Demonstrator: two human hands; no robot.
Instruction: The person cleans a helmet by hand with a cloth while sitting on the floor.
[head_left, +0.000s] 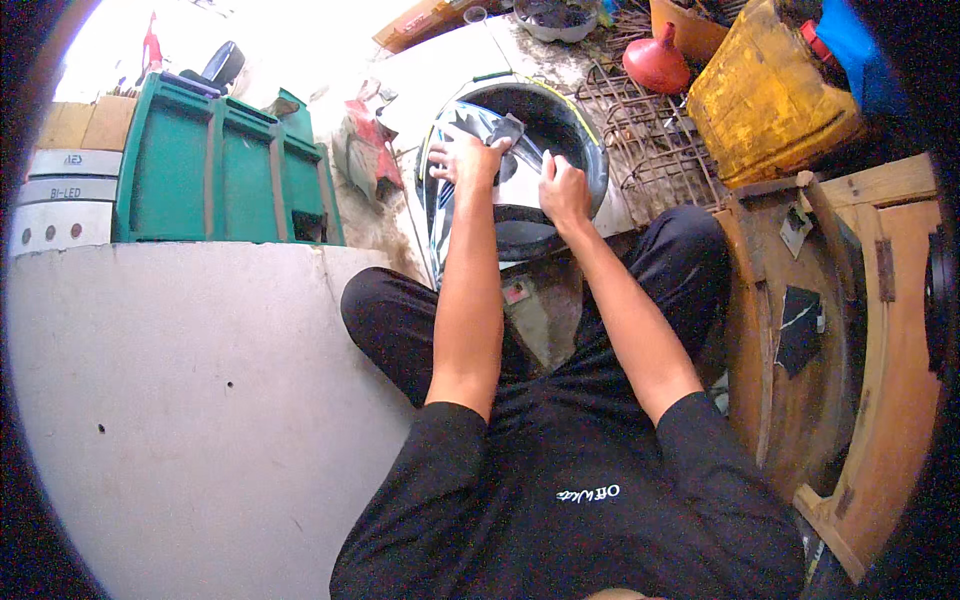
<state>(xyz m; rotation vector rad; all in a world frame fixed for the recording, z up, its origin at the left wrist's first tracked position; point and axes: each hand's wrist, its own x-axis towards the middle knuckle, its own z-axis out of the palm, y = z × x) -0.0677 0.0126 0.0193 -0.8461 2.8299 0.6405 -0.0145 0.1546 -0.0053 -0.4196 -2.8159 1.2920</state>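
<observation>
A round black tub with a yellow-green line along its rim stands on the floor before my crossed legs. Across it lies a white, blue and black piece, perhaps a plastic body panel; its exact kind I cannot tell. My left hand rests on the panel's upper left part, fingers spread, beside a dark grey patch. Near the panel's right edge, my right hand has its fingers curled, with the thumb and index finger around something small and pale that is mostly hidden.
Rusty metal grating, a red funnel and a yellow jerrycan lie at the upper right. A wooden cabinet frame stands right. Left are a white wall top, green crate and crumpled red-and-grey packaging.
</observation>
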